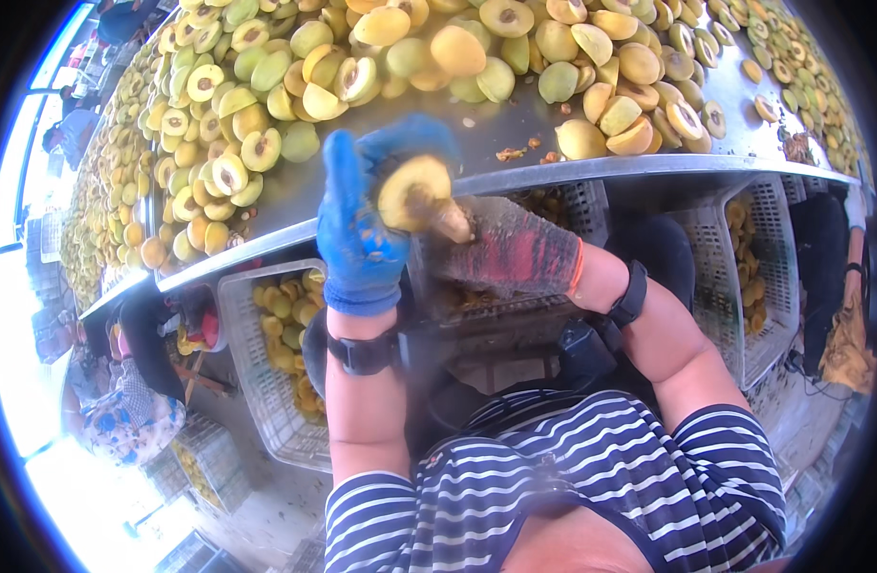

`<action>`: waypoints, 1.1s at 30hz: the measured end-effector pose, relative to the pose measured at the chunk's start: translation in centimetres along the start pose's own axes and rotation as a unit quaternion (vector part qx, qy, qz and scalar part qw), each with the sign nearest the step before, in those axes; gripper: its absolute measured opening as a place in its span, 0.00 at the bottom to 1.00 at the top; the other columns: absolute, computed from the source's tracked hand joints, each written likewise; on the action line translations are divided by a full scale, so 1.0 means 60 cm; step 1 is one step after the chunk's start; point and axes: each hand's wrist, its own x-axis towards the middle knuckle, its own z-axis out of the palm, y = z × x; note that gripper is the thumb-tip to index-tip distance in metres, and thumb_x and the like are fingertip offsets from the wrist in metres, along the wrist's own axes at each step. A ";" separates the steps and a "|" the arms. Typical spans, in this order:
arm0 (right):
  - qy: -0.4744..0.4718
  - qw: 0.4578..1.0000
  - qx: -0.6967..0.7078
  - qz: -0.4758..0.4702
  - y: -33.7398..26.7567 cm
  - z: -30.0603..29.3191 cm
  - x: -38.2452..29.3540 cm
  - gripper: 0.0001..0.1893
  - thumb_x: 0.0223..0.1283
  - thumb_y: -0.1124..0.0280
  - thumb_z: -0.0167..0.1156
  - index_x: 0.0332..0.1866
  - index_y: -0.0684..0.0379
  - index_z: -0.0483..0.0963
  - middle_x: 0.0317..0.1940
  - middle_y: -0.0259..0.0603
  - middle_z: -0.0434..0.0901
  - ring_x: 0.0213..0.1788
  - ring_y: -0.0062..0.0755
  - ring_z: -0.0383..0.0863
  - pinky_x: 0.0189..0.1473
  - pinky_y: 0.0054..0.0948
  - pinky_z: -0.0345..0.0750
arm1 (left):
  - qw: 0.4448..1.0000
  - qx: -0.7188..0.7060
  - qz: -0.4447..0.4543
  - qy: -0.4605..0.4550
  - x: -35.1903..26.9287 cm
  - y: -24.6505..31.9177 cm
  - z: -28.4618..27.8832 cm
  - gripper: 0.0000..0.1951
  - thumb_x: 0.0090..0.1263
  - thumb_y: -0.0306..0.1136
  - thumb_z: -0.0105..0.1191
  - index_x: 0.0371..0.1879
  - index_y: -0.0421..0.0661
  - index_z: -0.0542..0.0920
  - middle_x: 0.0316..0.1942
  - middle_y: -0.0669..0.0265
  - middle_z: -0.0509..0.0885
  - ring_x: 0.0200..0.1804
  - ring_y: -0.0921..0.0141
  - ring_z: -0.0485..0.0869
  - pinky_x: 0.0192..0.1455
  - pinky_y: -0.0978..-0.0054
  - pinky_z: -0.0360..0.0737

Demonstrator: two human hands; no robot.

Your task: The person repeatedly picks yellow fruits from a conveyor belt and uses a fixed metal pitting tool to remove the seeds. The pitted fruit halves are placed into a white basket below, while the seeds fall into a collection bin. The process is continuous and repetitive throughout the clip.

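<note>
My left hand, in a blue coated glove, holds a halved yellow stone fruit just past the table's near edge. Its cut face is turned towards my right hand, with a brown hollow at the middle. My right hand wears a worn grey and red knit glove with an orange cuff and meets the fruit from the right. A pale blunt tip reaches from it to the cut face; whether that is a bare thumb or a tool is unclear. Blur hides part of the left fingers.
Halved fruit is heaped on the metal table, with pit scraps near its raised rim. Crates of fruit stand below, left and right. Other people sit at the left and right.
</note>
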 end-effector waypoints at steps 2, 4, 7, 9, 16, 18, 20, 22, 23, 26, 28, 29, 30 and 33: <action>-0.038 0.976 0.091 0.193 -0.025 -0.014 -0.007 0.11 0.64 0.69 0.69 0.47 0.59 0.79 0.30 0.36 0.83 0.32 0.29 0.83 0.34 0.31 0.79 | 0.994 0.105 0.023 0.001 -0.001 0.000 0.003 0.25 0.84 0.47 0.50 0.63 0.33 0.77 0.51 0.57 0.88 0.47 0.68 0.86 0.57 0.70 0.82; -0.070 0.937 0.144 0.309 -0.039 -0.016 -0.010 0.10 0.63 0.67 0.71 0.44 0.58 0.80 0.26 0.33 0.81 0.27 0.23 0.80 0.28 0.26 0.76 | 0.999 -0.009 -0.027 0.034 -0.003 0.002 0.007 0.25 0.85 0.47 0.47 0.57 0.33 0.81 0.46 0.59 0.88 0.45 0.71 0.86 0.59 0.71 0.80; -0.089 0.930 0.192 0.302 -0.036 -0.006 -0.013 0.09 0.63 0.65 0.72 0.42 0.56 0.80 0.22 0.30 0.78 0.24 0.19 0.77 0.23 0.21 0.71 | 0.988 -0.080 -0.128 0.040 -0.003 0.005 0.011 0.26 0.87 0.47 0.44 0.49 0.33 0.86 0.40 0.61 0.90 0.41 0.74 0.85 0.60 0.72 0.79; -0.096 0.930 0.233 0.267 -0.023 -0.002 -0.015 0.10 0.64 0.65 0.71 0.43 0.57 0.80 0.22 0.29 0.78 0.24 0.19 0.77 0.24 0.22 0.71 | 0.985 -0.075 -0.152 0.025 0.001 0.009 0.007 0.28 0.86 0.48 0.44 0.43 0.33 0.88 0.35 0.62 0.90 0.38 0.73 0.85 0.59 0.72 0.79; -0.158 0.846 0.432 0.270 0.011 -0.005 -0.030 0.11 0.66 0.64 0.70 0.48 0.55 0.80 0.30 0.29 0.81 0.28 0.18 0.79 0.27 0.19 0.73 | 0.970 -0.095 -0.202 -0.102 0.007 0.013 -0.010 0.30 0.85 0.53 0.42 0.51 0.31 0.83 0.41 0.57 0.90 0.41 0.65 0.89 0.52 0.68 0.86; -0.162 0.861 0.404 0.264 0.009 -0.007 -0.039 0.14 0.65 0.63 0.70 0.50 0.56 0.80 0.33 0.28 0.82 0.30 0.18 0.80 0.29 0.18 0.74 | 0.944 -0.222 -0.224 -0.095 0.001 0.009 -0.005 0.31 0.85 0.55 0.42 0.56 0.31 0.79 0.44 0.54 0.89 0.43 0.64 0.89 0.51 0.66 0.87; -0.142 0.855 0.437 0.242 0.005 -0.009 -0.052 0.16 0.64 0.63 0.71 0.52 0.58 0.79 0.35 0.28 0.82 0.33 0.19 0.82 0.32 0.18 0.76 | 0.932 -0.282 -0.225 -0.045 -0.004 0.001 0.005 0.33 0.85 0.56 0.40 0.61 0.31 0.75 0.49 0.52 0.88 0.45 0.62 0.89 0.53 0.64 0.87; -0.106 0.859 0.448 0.226 -0.002 -0.016 -0.067 0.18 0.65 0.65 0.70 0.55 0.61 0.79 0.40 0.31 0.83 0.39 0.22 0.84 0.37 0.21 0.79 | 0.926 -0.312 -0.211 -0.001 -0.005 -0.005 0.009 0.35 0.83 0.61 0.39 0.62 0.35 0.77 0.52 0.50 0.87 0.48 0.60 0.88 0.51 0.63 0.87; -0.079 0.864 0.445 0.221 -0.006 -0.022 -0.076 0.18 0.66 0.67 0.69 0.58 0.62 0.78 0.44 0.35 0.84 0.43 0.25 0.85 0.42 0.23 0.81 | 0.926 -0.310 -0.213 0.020 -0.005 -0.005 0.007 0.37 0.82 0.64 0.39 0.62 0.37 0.78 0.53 0.48 0.86 0.50 0.59 0.87 0.51 0.62 0.87; -0.075 0.866 0.460 0.180 -0.024 -0.044 -0.094 0.22 0.70 0.72 0.64 0.67 0.65 0.75 0.55 0.44 0.86 0.54 0.32 0.87 0.54 0.29 0.85 | 0.965 -0.199 -0.156 0.067 -0.017 0.020 -0.026 0.33 0.86 0.57 0.35 0.63 0.33 0.76 0.53 0.51 0.86 0.51 0.62 0.87 0.54 0.66 0.87; -0.022 0.888 0.344 0.304 -0.037 -0.055 -0.093 0.19 0.67 0.71 0.67 0.61 0.63 0.79 0.52 0.42 0.87 0.52 0.31 0.87 0.52 0.29 0.84 | 0.982 -0.128 -0.116 0.076 -0.036 0.056 -0.067 0.32 0.88 0.53 0.33 0.62 0.31 0.77 0.54 0.52 0.87 0.53 0.65 0.87 0.57 0.69 0.86; -0.098 0.946 0.203 0.231 -0.043 -0.059 -0.088 0.17 0.66 0.71 0.68 0.58 0.62 0.80 0.50 0.40 0.87 0.49 0.30 0.86 0.50 0.28 0.83 | 0.984 -0.075 -0.105 0.126 -0.056 0.084 -0.095 0.30 0.88 0.51 0.36 0.62 0.31 0.78 0.54 0.52 0.87 0.54 0.65 0.87 0.59 0.70 0.85; -0.154 0.972 0.033 0.174 -0.050 -0.064 -0.083 0.16 0.64 0.70 0.70 0.55 0.61 0.80 0.48 0.38 0.86 0.46 0.28 0.86 0.47 0.27 0.82 | 0.979 -0.080 -0.100 0.156 -0.075 0.111 -0.121 0.28 0.88 0.49 0.40 0.61 0.31 0.79 0.54 0.52 0.87 0.54 0.64 0.87 0.62 0.70 0.83; -0.173 0.973 -0.028 0.149 -0.069 -0.060 -0.070 0.14 0.56 0.69 0.75 0.45 0.59 0.80 0.38 0.31 0.83 0.37 0.22 0.80 0.37 0.25 0.77 | 0.903 0.349 -0.108 0.225 -0.115 0.174 -0.196 0.22 0.83 0.40 0.53 0.64 0.34 0.79 0.54 0.57 0.87 0.52 0.69 0.86 0.58 0.72 0.82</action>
